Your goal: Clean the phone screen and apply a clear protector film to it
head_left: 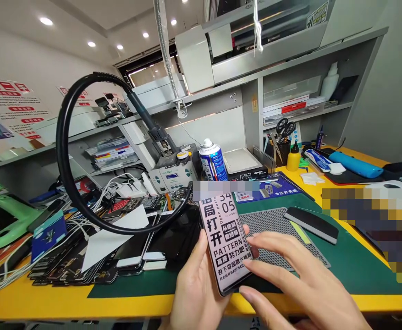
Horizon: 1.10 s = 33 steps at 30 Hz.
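A smartphone (226, 247) with a lit screen of large printed characters is held upright and slightly tilted over the front of the green mat (135, 286). My left hand (195, 279) wraps round its left side and back, with fingertips showing at the right edge. My right hand (300, 270) has its fingers apart; the index and middle fingertips are at the phone's right edge, and whether they touch it I cannot tell. The thumb lies near the bottom corner. Behind the phone lies a grey perforated pad (269, 229), with a black and grey curved tool (311, 224) across its right part.
Stacked phone parts (73, 261) and a white sheet (114, 238) lie to the left. A black hose (63, 160) loops above them from the hot-air station (173, 176). A blue spray can (212, 162), a yellow bottle (293, 158) and scissors (285, 127) stand at the back.
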Available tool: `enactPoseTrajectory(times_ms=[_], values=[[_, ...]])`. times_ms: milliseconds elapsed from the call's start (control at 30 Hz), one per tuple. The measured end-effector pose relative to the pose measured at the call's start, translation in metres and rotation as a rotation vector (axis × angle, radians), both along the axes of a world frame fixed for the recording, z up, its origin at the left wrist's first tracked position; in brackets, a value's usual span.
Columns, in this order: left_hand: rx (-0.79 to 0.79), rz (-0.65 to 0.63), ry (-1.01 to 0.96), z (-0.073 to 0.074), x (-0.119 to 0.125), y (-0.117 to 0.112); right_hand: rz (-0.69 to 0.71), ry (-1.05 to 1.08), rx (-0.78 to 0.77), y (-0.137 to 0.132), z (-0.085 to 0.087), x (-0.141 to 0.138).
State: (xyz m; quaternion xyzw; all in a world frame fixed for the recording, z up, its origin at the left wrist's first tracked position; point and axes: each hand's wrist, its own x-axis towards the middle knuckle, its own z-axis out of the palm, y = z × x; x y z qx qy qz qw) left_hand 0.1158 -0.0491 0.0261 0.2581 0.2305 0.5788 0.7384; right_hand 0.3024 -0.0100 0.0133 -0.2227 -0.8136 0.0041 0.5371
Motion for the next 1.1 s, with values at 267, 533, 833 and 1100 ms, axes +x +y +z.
enactPoseTrajectory(times_ms=[267, 533, 833, 1100], values=[[-0.003, 0.039, 0.088, 0.001, 0.004, 0.001, -0.030, -0.017, 0.036, -0.009, -0.010, -0.007], [-0.003, 0.229, 0.206, 0.008, 0.009, 0.001, 0.096, -0.043, -0.116, -0.012, -0.004, 0.002], [0.020, 0.408, 0.417, 0.006, 0.016, -0.006, 0.207, -0.088, -0.189, -0.012, 0.006, 0.001], [0.028, 0.475, 0.602, 0.004, 0.008, -0.008, 0.261, -0.081, -0.314, -0.008, 0.014, -0.001]])
